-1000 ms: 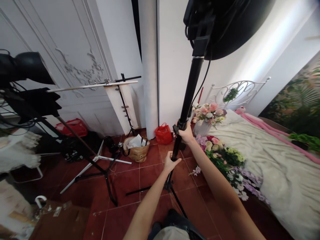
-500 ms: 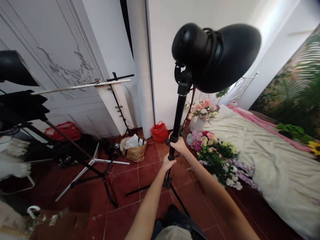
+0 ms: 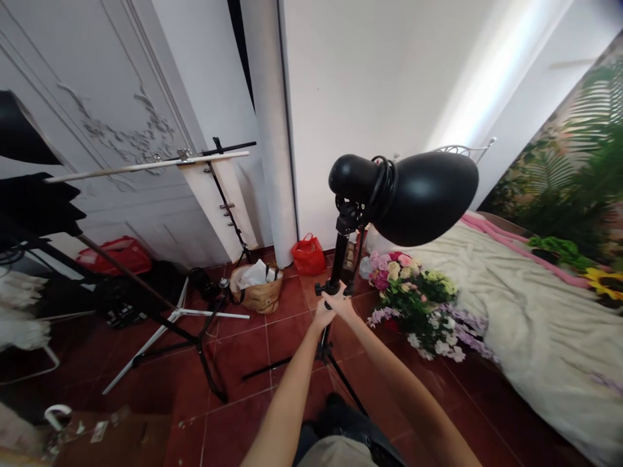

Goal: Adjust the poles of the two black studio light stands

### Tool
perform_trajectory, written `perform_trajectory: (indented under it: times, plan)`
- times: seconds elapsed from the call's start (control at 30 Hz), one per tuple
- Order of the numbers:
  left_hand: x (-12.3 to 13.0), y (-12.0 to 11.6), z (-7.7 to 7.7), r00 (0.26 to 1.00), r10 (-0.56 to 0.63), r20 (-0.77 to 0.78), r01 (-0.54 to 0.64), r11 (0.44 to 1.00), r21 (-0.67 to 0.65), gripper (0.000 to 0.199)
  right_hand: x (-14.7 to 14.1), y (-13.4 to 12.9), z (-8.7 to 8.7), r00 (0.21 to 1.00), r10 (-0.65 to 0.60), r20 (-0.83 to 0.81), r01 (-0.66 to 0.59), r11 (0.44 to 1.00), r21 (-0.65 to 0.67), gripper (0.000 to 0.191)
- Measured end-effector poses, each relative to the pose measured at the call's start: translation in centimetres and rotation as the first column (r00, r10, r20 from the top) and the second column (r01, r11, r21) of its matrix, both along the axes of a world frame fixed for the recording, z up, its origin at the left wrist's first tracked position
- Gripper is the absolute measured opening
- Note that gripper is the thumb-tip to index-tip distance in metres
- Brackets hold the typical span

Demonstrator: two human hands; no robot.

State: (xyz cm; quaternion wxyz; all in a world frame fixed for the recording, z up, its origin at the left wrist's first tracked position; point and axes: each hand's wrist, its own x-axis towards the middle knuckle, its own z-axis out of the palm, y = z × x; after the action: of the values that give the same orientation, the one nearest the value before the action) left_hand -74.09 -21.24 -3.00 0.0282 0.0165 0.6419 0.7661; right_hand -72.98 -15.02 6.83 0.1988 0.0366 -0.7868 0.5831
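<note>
A black studio lamp (image 3: 418,194) with a wide reflector sits on top of a black light stand (image 3: 339,259) in front of me. A cable is looped around the lamp's neck. My left hand (image 3: 323,314) is closed around the stand's pole, low on the column. Just above and touching it, my right hand (image 3: 339,299) wraps the pole beneath a collar with a knob (image 3: 321,289). The stand's legs spread on the floor below, close to my feet.
Bunches of artificial flowers (image 3: 413,279) lie right of the stand, beside a bed with a pale cover (image 3: 525,311). A red bag (image 3: 308,255) and a woven basket (image 3: 257,298) stand behind. More stands (image 3: 195,340) crowd the left; a cardboard box (image 3: 117,434) lies lower left.
The lamp head has come down a good way and the upper pole shows shorter. My right hand has dropped slightly, so both hands now meet on the pole.
</note>
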Motion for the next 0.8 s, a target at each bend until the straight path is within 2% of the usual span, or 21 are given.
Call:
perform_trajectory:
  times: [0.17, 0.27, 0.37, 0.47, 0.63, 0.7, 0.8]
  plan:
    - [0.2, 0.1, 0.0, 0.999, -0.011, -0.044, 0.011, 1.0, -0.013, 0.042, -0.1, 1.7, -0.2, 0.984, 0.166, 0.07, -0.173, 0.977, 0.124, 0.024]
    - [0.2, 0.2, 0.1, 0.999, 0.008, -0.039, -0.007, 1.0, 0.007, 0.037, 1.0, 3.4, -0.3, 0.971, 0.236, 0.032, -0.236, 0.934, 0.27, 0.042]
    - [0.2, 0.1, 0.2, 1.0, 0.007, -0.008, -0.007, 1.0, 0.001, 0.033, 2.7, 5.4, -1.0, 0.961, 0.267, -0.068, -0.205, 0.86, 0.468, 0.064]
    - [0.1, 0.0, 0.2, 1.0, 0.002, -0.014, -0.002, 1.0, -0.012, 0.034, 4.3, 7.1, -2.1, 0.966, 0.24, -0.092, -0.141, 0.796, 0.589, 0.057]
    - [0.1, 0.0, 0.4, 1.0, 0.006, 0.027, -0.005, 0.999, -0.035, 0.03, 5.6, 7.6, -4.0, 0.965, 0.259, -0.043, -0.171, 0.745, 0.645, 0.045]
    - [0.1, 0.1, 0.5, 0.999, 0.005, 0.042, -0.003, 0.999, -0.049, 0.028, 5.4, 7.3, -4.6, 0.962, 0.271, -0.037, -0.188, 0.754, 0.63, 0.044]
    - [0.0, 0.1, 0.4, 1.0, 0.016, 0.007, -0.015, 0.998, -0.053, 0.025, 4.3, 6.9, -5.1, 0.966, 0.257, -0.041, -0.188, 0.798, 0.573, 0.043]
